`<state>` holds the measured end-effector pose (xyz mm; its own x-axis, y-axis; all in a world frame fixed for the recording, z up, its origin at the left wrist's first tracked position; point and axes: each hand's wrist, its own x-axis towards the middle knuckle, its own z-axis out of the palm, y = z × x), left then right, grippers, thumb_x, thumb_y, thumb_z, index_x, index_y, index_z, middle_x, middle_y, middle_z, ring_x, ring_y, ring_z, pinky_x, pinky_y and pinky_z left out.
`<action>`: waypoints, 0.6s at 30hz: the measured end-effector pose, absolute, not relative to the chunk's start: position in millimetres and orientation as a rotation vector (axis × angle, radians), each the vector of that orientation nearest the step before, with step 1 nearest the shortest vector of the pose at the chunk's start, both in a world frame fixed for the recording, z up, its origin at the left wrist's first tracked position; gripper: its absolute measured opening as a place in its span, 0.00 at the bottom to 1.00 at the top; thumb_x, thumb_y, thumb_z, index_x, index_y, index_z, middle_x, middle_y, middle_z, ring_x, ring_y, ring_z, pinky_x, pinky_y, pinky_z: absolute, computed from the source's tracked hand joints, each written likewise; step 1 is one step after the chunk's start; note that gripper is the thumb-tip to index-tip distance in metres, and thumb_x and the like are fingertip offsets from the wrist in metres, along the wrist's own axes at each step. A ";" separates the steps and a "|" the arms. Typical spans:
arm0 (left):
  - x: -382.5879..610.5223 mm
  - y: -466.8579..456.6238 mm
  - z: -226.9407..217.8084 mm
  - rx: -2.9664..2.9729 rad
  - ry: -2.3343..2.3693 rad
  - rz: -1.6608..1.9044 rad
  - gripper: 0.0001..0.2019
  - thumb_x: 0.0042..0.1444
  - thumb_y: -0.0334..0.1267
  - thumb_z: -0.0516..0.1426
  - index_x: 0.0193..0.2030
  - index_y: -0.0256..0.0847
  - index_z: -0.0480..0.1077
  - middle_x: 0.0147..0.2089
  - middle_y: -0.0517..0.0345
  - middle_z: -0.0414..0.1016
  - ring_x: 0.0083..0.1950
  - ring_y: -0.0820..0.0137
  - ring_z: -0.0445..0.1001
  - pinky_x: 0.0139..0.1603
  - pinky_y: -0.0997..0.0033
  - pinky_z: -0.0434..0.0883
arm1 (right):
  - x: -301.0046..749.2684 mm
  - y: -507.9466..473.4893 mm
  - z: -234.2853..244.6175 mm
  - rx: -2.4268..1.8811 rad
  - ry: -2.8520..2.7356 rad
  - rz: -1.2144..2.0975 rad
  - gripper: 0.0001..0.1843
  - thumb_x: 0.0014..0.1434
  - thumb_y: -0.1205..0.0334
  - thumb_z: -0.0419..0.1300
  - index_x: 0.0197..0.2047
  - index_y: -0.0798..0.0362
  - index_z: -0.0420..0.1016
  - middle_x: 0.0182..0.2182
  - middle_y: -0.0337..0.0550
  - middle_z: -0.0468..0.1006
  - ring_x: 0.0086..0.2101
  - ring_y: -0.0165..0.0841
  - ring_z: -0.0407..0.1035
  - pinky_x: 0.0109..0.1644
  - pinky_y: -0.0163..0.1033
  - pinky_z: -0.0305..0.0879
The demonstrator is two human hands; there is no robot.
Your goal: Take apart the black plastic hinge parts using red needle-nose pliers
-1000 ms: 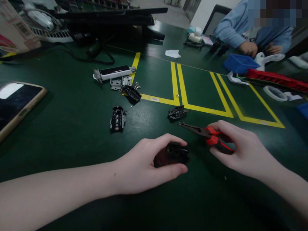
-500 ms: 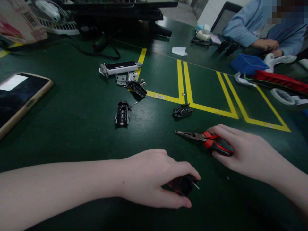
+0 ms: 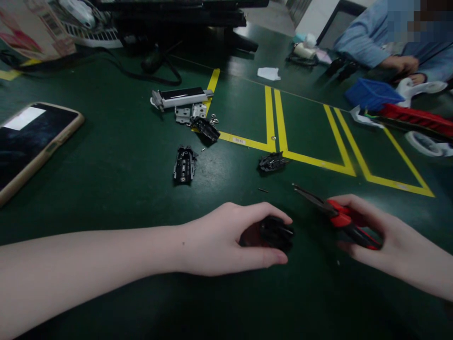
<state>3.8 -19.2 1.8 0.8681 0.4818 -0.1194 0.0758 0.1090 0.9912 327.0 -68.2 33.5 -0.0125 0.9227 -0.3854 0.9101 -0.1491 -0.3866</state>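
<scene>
My left hand (image 3: 230, 241) is closed around a black plastic part (image 3: 276, 233), with its thumb and fingers on either side; much of the part is hidden in the palm. In my right hand (image 3: 385, 236) are red-and-black needle-nose pliers (image 3: 334, 212), jaws pointing up and left, clear of the table things. A thin dark pin (image 3: 263, 190) lies on the green table beyond my left hand. Past it sits a small black part (image 3: 272, 162). Another black housing (image 3: 185, 165) lies farther left, with a tiny metal pin (image 3: 203, 150) beside it.
Behind lie a white-and-black device (image 3: 182, 97), metal brackets (image 3: 190, 113), a black piece (image 3: 206, 129) and several small rings (image 3: 214, 119). A phone (image 3: 28, 141) is at left. At far right, a co-worker's hands (image 3: 406, 68) are near a blue bin (image 3: 373, 94). Yellow tape (image 3: 318, 163) marks the table.
The pliers have moved right, away from the spot where the dark pin now lies. My left hand has shifted upward with the black part, and the thin metal rod seen by it no longer shows.
</scene>
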 end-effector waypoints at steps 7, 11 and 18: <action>4.9 -17.8 -2.5 1.200 0.559 0.429 0.23 0.65 0.41 0.63 0.65 0.44 0.67 0.52 0.56 0.80 0.47 0.69 0.79 0.51 0.66 0.78 | 328.2 -84.7 31.0 -1.973 -1.843 1.094 0.39 0.44 0.49 0.71 0.59 0.39 0.66 0.51 0.47 0.79 0.50 0.50 0.77 0.49 0.48 0.79; 6.0 -17.1 -4.0 1.122 0.575 0.475 0.24 0.64 0.40 0.63 0.65 0.40 0.68 0.53 0.53 0.80 0.47 0.69 0.79 0.50 0.67 0.77 | 309.7 -91.1 23.5 -1.935 -1.803 0.966 0.34 0.51 0.53 0.68 0.60 0.38 0.65 0.52 0.47 0.78 0.51 0.47 0.77 0.47 0.44 0.79; 3.2 -19.0 -2.7 1.234 0.566 0.486 0.20 0.65 0.40 0.63 0.63 0.43 0.71 0.49 0.56 0.82 0.44 0.70 0.79 0.46 0.71 0.76 | 300.7 -90.1 9.5 -1.565 -2.247 0.292 0.35 0.57 0.53 0.67 0.66 0.37 0.63 0.54 0.46 0.74 0.51 0.45 0.75 0.54 0.50 0.76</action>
<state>3.2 -19.0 -2.7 0.7668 0.6270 -0.1374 -0.0420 0.2626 0.9640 300.7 -90.1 9.5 -0.3036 0.9331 0.1926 0.8530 0.3562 -0.3813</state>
